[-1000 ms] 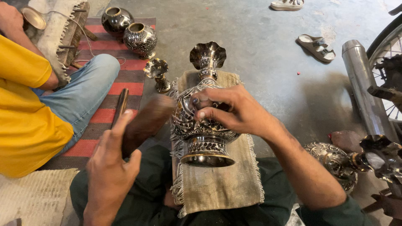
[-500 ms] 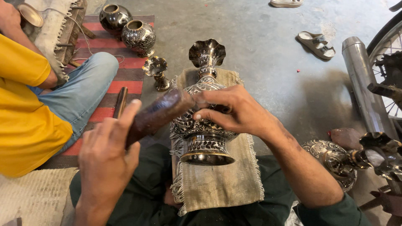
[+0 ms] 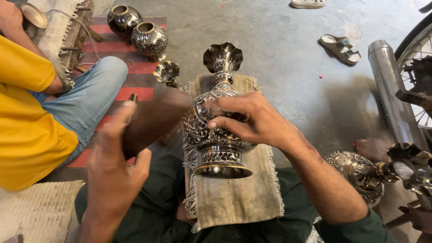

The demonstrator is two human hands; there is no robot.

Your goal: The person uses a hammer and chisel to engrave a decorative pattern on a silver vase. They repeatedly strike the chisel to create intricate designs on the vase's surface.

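Metal vase [image 3: 219, 130]: lies on burlap pad [image 3: 243, 198], cushioned against rolling.
Right hand [image 3: 252, 119]: your fingers curl around its body, steadying it.
Left hand [image 3: 114, 173]: fingers wrapped around blurred wooden mallet [image 3: 155, 119], beside the vase.

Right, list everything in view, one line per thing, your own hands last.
Engraved silver metal vase: one, lying on the cloth, flared mouth away.
Beige fringed burlap cloth: one, over the lap.
Round engraved metal pots: two, dark and silver, on the striped mat.
Red striped mat: one, floor left.
Small fluted metal cup: one, beside the vase mouth.
Sandals: two, pale, floor top right.
Person in yellow shirt: one, left.
Brown wooden mallet: one, blurred, in left hand.
Right hand: gripping the vase.
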